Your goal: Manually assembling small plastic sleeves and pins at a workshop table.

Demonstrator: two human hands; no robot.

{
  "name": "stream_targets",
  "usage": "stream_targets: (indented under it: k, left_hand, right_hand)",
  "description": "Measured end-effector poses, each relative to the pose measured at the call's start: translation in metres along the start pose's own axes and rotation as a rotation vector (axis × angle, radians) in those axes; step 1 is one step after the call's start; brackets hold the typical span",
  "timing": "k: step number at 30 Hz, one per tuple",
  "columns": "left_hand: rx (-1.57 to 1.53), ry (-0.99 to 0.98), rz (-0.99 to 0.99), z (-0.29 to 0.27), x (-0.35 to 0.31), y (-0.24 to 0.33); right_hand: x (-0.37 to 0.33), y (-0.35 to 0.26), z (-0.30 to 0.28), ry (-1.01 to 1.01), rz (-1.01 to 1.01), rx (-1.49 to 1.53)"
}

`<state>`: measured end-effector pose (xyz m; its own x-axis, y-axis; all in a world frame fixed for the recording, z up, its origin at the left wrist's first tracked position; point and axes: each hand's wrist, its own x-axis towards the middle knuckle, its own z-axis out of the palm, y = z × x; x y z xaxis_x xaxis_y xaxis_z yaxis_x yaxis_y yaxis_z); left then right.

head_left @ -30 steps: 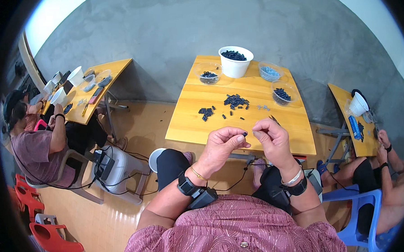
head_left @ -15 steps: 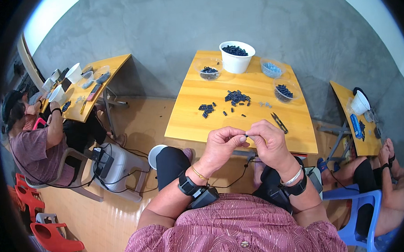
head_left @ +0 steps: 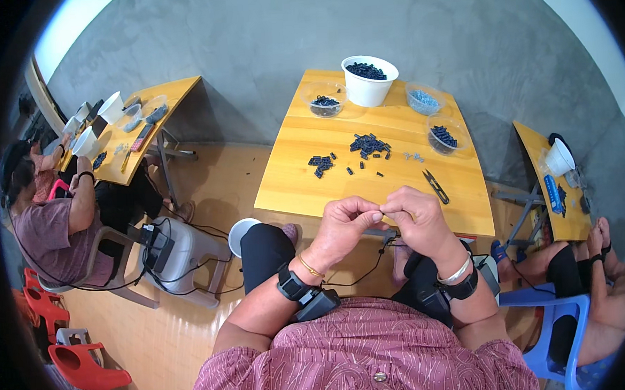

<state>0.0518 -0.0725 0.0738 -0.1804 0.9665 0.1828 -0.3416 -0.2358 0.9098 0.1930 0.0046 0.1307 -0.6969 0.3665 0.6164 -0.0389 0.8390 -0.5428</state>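
Note:
Over the near edge of the wooden table [head_left: 284,189], my left hand [head_left: 345,225] and my right hand [head_left: 419,217] meet fingertip to fingertip. Both are closed in a pinch; whatever is between them is too small and covered to name. Beyond them lie a larger pile of small dark cylindrical pieces [head_left: 369,145], a smaller pile of the same pieces [head_left: 320,165] to its left, and a few loose ones. Thread snips [head_left: 435,187] rest right of my right hand, with some small clear bits [head_left: 414,157] farther back.
A white tub [head_left: 369,88] of dark pieces stands at the table's back. Clear bowls hold dark parts [head_left: 324,105], pale bluish bits [head_left: 425,99] and dark cylinders [head_left: 444,139]. Other people sit at a left table [head_left: 172,96] and a right table [head_left: 575,218]. Cables cross a grey stool [head_left: 189,249].
My fingertips have drawn closer together, and the small dark piece seen between them before is now covered. The table appears slightly higher in view.

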Motion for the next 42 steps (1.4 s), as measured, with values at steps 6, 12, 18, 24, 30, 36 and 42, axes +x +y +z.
stream_targets:
  k: [6, 12, 18, 24, 30, 36, 42]
  left_hand:
    - [-0.121, 0.006, -0.050, -0.003, 0.001, -0.004]
    - [-0.195, 0.037, -0.084, -0.006, 0.005, -0.002]
    - [-0.288, 0.052, -0.096, -0.013, 0.010, -0.010]
    - [-0.209, 0.127, -0.147, -0.022, 0.015, -0.022]
    - [-0.242, 0.139, -0.175, -0.036, 0.021, -0.023]
    - [-0.285, 0.159, -0.210, -0.046, 0.023, -0.030]
    - [-0.283, 0.167, -0.198, -0.050, 0.023, -0.028]
  right_hand:
    - [-0.003, 0.001, 0.009, 0.035, 0.088, 0.035]
    - [-0.003, 0.011, 0.015, 0.075, 0.238, 0.215]
    - [-0.008, 0.015, 0.016, 0.041, 0.235, 0.123]
    - [-0.010, 0.022, 0.033, -0.107, 0.057, -0.140]
    - [-0.005, 0.099, 0.023, 0.067, 0.408, -0.006]
    - [0.013, 0.149, 0.036, -0.055, 0.420, -0.267]
    - [0.018, 0.176, 0.051, -0.181, 0.302, -0.436]
